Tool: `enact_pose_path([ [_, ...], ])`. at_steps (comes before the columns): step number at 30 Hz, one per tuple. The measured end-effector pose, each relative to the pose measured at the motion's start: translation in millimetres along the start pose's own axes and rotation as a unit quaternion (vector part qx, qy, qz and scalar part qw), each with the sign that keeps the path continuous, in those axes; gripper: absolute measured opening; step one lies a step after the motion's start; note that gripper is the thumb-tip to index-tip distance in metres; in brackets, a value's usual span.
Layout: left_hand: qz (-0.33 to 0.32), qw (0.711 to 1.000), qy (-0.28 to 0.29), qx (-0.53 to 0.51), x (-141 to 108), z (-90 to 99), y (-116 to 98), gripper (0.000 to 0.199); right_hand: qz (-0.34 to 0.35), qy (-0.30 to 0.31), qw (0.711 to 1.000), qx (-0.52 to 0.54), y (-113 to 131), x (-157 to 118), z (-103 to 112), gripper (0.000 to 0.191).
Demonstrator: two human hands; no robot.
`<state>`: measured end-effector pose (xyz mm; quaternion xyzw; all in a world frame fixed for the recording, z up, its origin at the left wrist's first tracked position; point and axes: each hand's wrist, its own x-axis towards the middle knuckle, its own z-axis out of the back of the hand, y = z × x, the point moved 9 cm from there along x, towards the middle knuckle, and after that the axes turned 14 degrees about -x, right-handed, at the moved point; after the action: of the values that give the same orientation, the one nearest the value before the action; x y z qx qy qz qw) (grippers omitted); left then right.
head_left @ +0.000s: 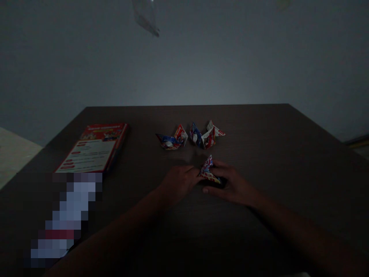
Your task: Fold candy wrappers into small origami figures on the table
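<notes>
A small folded paper piece [210,174], printed in red, white and blue, lies between my two hands near the middle of the table. My left hand [182,181] has its fingers closed at the left side of that paper. From the right, my right hand [230,184] reaches around it with thumb and fingers apart, its fingers beside the paper. Just beyond stand more folded printed papers: one blue and red [172,140] on the left, and a blue, white and red group [203,138] on the right.
A stack of red and white printed sheets [95,150] lies on the left of the dark table [259,127]. Nearer on the left is a pixelated area [72,207]. A grey wall stands behind the far edge.
</notes>
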<state>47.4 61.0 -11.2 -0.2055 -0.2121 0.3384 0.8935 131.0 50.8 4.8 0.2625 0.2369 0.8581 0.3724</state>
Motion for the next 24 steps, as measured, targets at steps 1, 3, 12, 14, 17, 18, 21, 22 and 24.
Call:
enact_pose_path([
  [1,0.0,1.0,0.004,-0.004,0.1,-0.4,-0.4,0.032,-0.001,-0.001,1.0,0.002,-0.1,-0.1,0.0,0.024],
  [3,0.002,1.0,0.014,-0.011,0.4,-1.1,-0.9,0.032,0.002,0.0,1.0,0.006,0.2,-0.4,-0.5,0.024],
  [12,-0.001,1.0,-0.001,-0.023,1.5,1.2,1.7,0.029,0.002,-0.008,1.0,0.01,-0.9,-0.7,0.1,0.022],
  [14,-0.014,0.999,-0.017,-0.03,1.9,2.4,3.0,0.03,0.004,-0.018,1.0,0.004,-1.2,-0.8,3.2,0.022],
  [17,-0.038,0.998,-0.032,-0.047,2.2,4.6,1.9,0.032,0.013,-0.031,0.999,-0.006,-1.6,-1.7,7.9,0.025],
  [18,-0.044,0.997,-0.036,-0.054,2.2,5.6,1.1,0.033,0.015,-0.033,0.999,-0.008,-1.8,-2.2,8.8,0.026],
  [21,-0.044,0.995,-0.039,-0.077,2.3,7.9,0.3,0.035,0.023,-0.035,0.999,-0.011,-1.6,-4.2,11.2,0.028],
  [22,-0.039,0.995,-0.039,-0.087,2.3,8.2,0.8,0.034,0.027,-0.037,0.999,-0.01,-1.0,-5.0,12.2,0.031],
  [24,-0.027,0.993,-0.04,-0.105,2.5,8.5,2.7,0.034,0.033,-0.052,0.998,-0.009,-0.2,-7.2,16.9,0.038],
])
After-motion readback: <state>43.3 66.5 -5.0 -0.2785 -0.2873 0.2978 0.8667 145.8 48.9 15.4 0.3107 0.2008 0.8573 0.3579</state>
